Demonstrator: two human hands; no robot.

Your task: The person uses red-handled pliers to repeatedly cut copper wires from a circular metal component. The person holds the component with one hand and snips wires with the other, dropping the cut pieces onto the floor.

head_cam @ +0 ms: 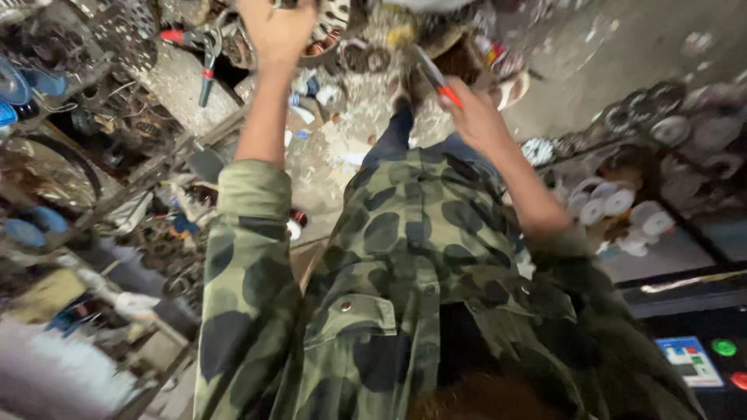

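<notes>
Left hand raised at the top edge of the view, fingers closed over a dark metal part that is mostly cut off; what kind of part, cannot tell. Right hand clenched round a screwdriver with a red-and-grey handle, shaft pointing up and left toward a cluttered heap of coils and round metal pieces between the two hands. Both sleeves of a camouflage jacket pushed back, forearms bare.

Shelf at right holding rows of white tape rolls near its front edge, with dark wound coils stacked behind; contents blurred. Below, on a dark panel, a green button beside a blue-and-white label.

Bench at upper left, grey and dusty, bearing red-handled pliers near its edge. Metal rack at left crammed with wires, blue plastic pieces and scrap. Concrete floor at upper right, stained and littered with white flecks. Whole scene motion-blurred, crowded, oily, mostly metal.
</notes>
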